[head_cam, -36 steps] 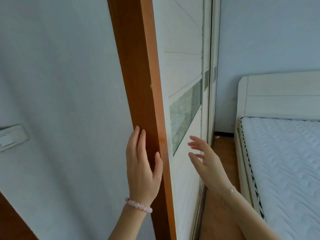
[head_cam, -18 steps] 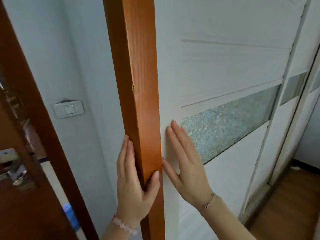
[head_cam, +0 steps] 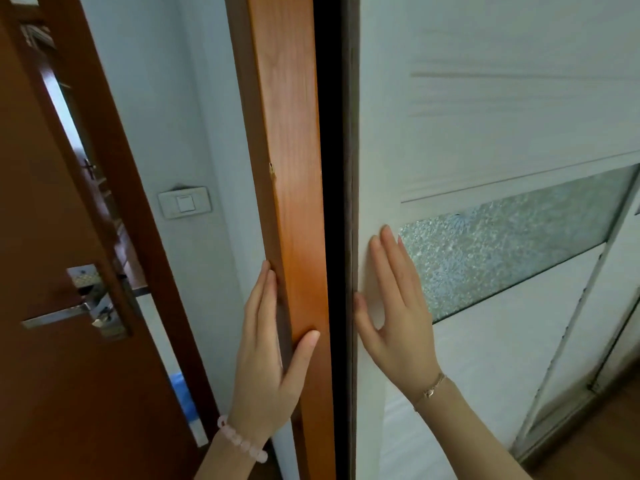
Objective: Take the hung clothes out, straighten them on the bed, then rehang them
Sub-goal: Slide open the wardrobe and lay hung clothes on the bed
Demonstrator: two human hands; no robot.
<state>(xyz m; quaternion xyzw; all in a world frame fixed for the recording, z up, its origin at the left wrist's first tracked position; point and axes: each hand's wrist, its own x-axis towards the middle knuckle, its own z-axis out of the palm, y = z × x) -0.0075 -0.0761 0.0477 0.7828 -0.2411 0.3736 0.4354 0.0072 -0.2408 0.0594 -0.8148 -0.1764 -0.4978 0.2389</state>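
Observation:
My left hand (head_cam: 266, 362) grips the orange wooden side post (head_cam: 291, 133) of the wardrobe, fingers on its left face and thumb on the front. My right hand (head_cam: 398, 313) lies flat, fingers spread, on the left edge of the white sliding wardrobe door (head_cam: 485, 116). A narrow dark gap (head_cam: 332, 168) stands between the post and the door. The gap is too dark to show any clothes or hangers. The bed is out of view.
A frosted glass strip (head_cam: 502, 244) crosses the sliding door. A second sliding panel (head_cam: 620, 323) sits to the right above wooden floor (head_cam: 606, 445). On the left, a brown room door (head_cam: 52, 393) with a metal handle (head_cam: 69, 315) stands ajar beside a wall switch (head_cam: 184, 203).
My right hand went from the air onto the sliding door, and the door has slid right, opening a dark gap. My view turned left away from the bed.

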